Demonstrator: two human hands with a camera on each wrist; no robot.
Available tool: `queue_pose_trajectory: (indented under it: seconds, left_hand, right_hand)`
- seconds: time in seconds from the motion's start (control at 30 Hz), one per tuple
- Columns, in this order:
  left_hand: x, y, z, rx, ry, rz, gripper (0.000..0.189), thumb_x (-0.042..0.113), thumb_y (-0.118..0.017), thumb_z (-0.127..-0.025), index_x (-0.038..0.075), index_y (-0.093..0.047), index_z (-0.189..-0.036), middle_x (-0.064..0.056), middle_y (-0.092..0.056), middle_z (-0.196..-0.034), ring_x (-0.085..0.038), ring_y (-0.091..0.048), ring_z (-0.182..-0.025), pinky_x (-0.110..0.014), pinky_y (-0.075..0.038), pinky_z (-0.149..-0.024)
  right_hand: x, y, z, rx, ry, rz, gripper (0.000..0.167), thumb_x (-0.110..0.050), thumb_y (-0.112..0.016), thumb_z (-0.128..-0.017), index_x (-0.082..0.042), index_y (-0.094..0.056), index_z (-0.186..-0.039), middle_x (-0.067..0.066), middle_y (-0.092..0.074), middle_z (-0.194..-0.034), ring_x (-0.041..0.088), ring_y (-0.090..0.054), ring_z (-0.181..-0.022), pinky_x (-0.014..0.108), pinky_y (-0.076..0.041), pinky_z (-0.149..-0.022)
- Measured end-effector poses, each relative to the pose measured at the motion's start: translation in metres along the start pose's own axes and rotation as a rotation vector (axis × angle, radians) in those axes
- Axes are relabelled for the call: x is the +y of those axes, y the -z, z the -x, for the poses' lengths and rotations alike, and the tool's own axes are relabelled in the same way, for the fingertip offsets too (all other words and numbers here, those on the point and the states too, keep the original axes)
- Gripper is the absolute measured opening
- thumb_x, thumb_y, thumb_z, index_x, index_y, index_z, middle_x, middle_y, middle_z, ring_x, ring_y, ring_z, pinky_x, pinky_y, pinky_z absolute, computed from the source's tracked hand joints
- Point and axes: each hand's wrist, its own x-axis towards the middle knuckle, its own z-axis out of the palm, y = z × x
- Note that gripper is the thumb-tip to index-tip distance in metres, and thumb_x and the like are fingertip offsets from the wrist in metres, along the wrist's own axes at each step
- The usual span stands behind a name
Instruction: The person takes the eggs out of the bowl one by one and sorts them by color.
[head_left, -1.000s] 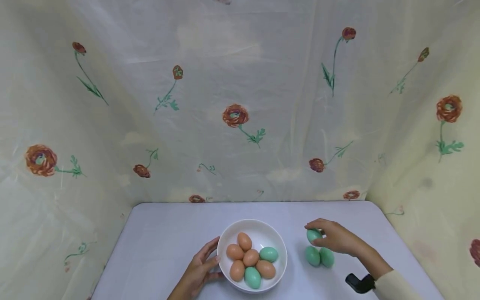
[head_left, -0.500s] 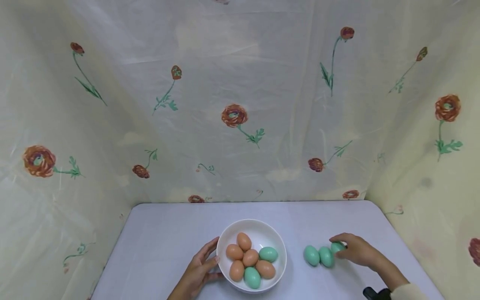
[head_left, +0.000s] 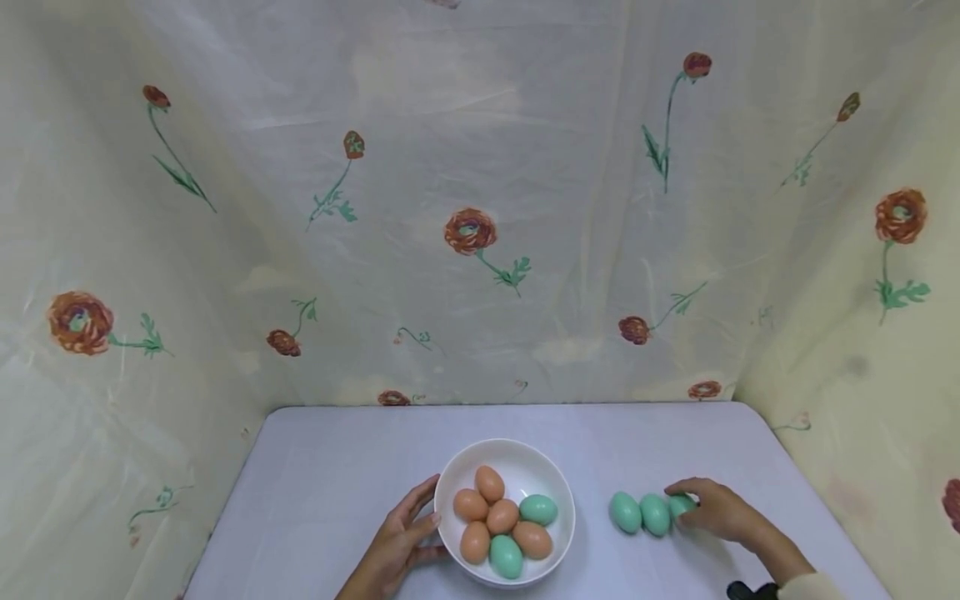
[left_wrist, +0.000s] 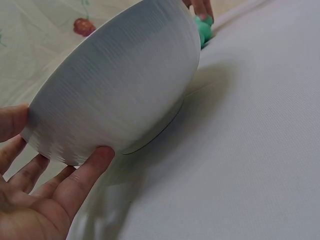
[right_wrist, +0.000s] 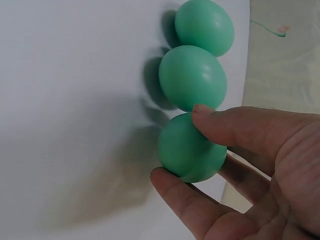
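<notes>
A white bowl (head_left: 551,467) on the table holds several orange-brown eggs (head_left: 502,517) and two green eggs (head_left: 537,509). At its left side my left hand (head_left: 402,533) grips it, thumb near the rim. Seen in the left wrist view, the fingers (left_wrist: 82,180) spread against the bowl's outer wall. To the right, two green eggs (head_left: 626,512) lie side by side. My right hand (head_left: 716,510) pinches a third green egg (right_wrist: 185,150) between thumb and fingers, at the right end of that row. It is close over the white tabletop, right beside the middle egg.
The white table (head_left: 337,467) backs onto a hanging cloth (head_left: 390,275) printed with red flowers, which also rises on both sides. A black strap-like device (head_left: 750,591) sits at the right wrist by a pale sleeve (head_left: 810,586).
The right hand has carried its green egg from behind the other two to the row's right end and lowered it beside them. The left hand and bowl have stayed in place.
</notes>
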Motion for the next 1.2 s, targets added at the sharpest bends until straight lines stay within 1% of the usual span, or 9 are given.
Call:
queue_pose_trajectory:
  seconds: [0.13, 0.3, 0.43, 0.63, 0.8, 0.93, 1.07, 1.2]
  left_hand:
    - [0.004, 0.000, 0.000, -0.008, -0.009, -0.020, 0.069, 0.016, -0.062, -0.098, 0.012, -0.027, -0.158, -0.021, -0.013, -0.166, -0.028, -0.054, -0.128, -0.055, -0.056, -0.095]
    - [0.006, 0.000, -0.002, -0.014, -0.010, -0.022, 0.070, 0.016, -0.061, -0.099, 0.013, -0.025, -0.159, -0.020, -0.013, -0.167, -0.030, -0.054, -0.128, -0.056, -0.056, -0.095]
    - [0.004, 0.001, -0.001, -0.010, -0.005, -0.016, 0.069, 0.017, -0.060, -0.099, 0.012, -0.025, -0.159, -0.021, -0.013, -0.166, -0.030, -0.055, -0.128, -0.056, -0.056, -0.094]
    - [0.002, 0.002, 0.000, -0.004, -0.002, -0.011, 0.070, 0.017, -0.061, -0.099, 0.013, -0.025, -0.159, -0.020, -0.012, -0.167, -0.030, -0.054, -0.130, -0.056, -0.056, -0.094]
    - [0.003, 0.002, 0.002, 0.003, 0.006, -0.019, 0.070, 0.018, -0.062, -0.098, 0.015, -0.026, -0.159, -0.019, -0.012, -0.167, -0.030, -0.053, -0.131, -0.055, -0.056, -0.095]
    - [0.004, 0.001, 0.002, 0.003, 0.002, -0.022, 0.070, 0.018, -0.061, -0.099, 0.015, -0.026, -0.159, -0.019, -0.011, -0.167, -0.031, -0.053, -0.131, -0.055, -0.056, -0.095]
    - [0.003, 0.001, 0.003, 0.003, -0.002, -0.018, 0.069, 0.017, -0.061, -0.099, 0.014, -0.026, -0.159, -0.019, -0.011, -0.167, -0.030, -0.054, -0.130, -0.055, -0.056, -0.095]
    - [0.003, 0.000, 0.003, 0.001, -0.001, -0.018, 0.069, 0.016, -0.061, -0.099, 0.015, -0.026, -0.159, -0.019, -0.012, -0.167, -0.030, -0.055, -0.129, -0.055, -0.056, -0.096]
  right_hand:
    - [0.003, -0.004, 0.000, 0.015, 0.000, -0.009, 0.043, -0.005, -0.076, -0.078, 0.001, -0.068, -0.120, 0.032, -0.060, -0.128, 0.057, -0.050, -0.121, 0.067, -0.046, -0.096]
    - [0.005, -0.008, -0.001, 0.023, -0.012, 0.003, 0.044, -0.005, -0.076, -0.078, -0.001, -0.068, -0.121, 0.031, -0.061, -0.129, 0.056, -0.051, -0.121, 0.067, -0.047, -0.096]
    - [0.004, -0.010, 0.000, 0.021, -0.016, 0.007, 0.043, -0.004, -0.076, -0.078, -0.002, -0.069, -0.120, 0.030, -0.061, -0.129, 0.055, -0.052, -0.122, 0.066, -0.047, -0.097]
    - [0.005, -0.012, 0.001, 0.033, 0.016, 0.000, 0.045, -0.004, -0.077, -0.078, 0.000, -0.067, -0.123, 0.029, -0.061, -0.130, 0.055, -0.051, -0.123, 0.066, -0.046, -0.098]
    - [0.004, -0.011, 0.002, 0.019, 0.038, 0.000, 0.053, -0.006, -0.077, -0.079, 0.001, -0.063, -0.129, 0.032, -0.056, -0.135, 0.057, -0.047, -0.126, 0.069, -0.043, -0.101]
    - [0.000, -0.006, 0.003, 0.014, 0.034, 0.039, 0.061, -0.009, -0.079, -0.079, 0.000, -0.058, -0.136, 0.034, -0.051, -0.141, 0.059, -0.043, -0.129, 0.071, -0.040, -0.102]
    - [-0.008, 0.003, 0.005, 0.043, 0.090, 0.055, 0.063, -0.009, -0.078, -0.079, 0.003, -0.055, -0.137, 0.035, -0.050, -0.140, 0.059, -0.043, -0.128, 0.071, -0.041, -0.101]
    - [-0.023, 0.011, 0.005, 0.058, 0.148, 0.062, 0.060, -0.008, -0.077, -0.082, 0.003, -0.055, -0.137, 0.034, -0.052, -0.140, 0.057, -0.045, -0.128, 0.069, -0.042, -0.102]
